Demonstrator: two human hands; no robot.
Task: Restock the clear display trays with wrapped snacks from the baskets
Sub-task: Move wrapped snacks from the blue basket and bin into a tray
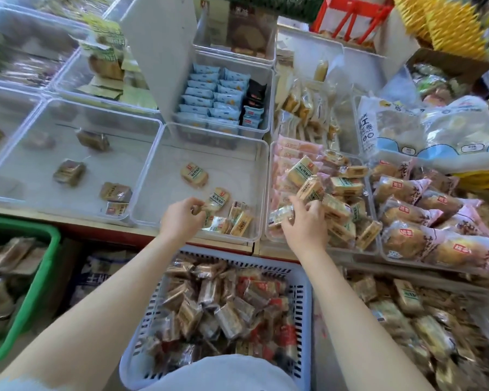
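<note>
While a wrapped snack (pixel 213 203) is pinched in the curled fingers of the left hand (pixel 181 220) over the near edge of the centre clear tray (pixel 261 193), several loose snacks are seen lying in that tray. To its right, the right hand (pixel 305 224) is closed around packets in a heaped tray (pixel 374 249) of similar snacks. At lower centre, a white slotted basket (pixel 304 300) filled with wrapped snacks is shown below the table edge (pixel 254 251). A green basket (pixel 44 266) is visible at lower left, and a tray of blue packets (pixel 267 108) at upper centre.
</note>
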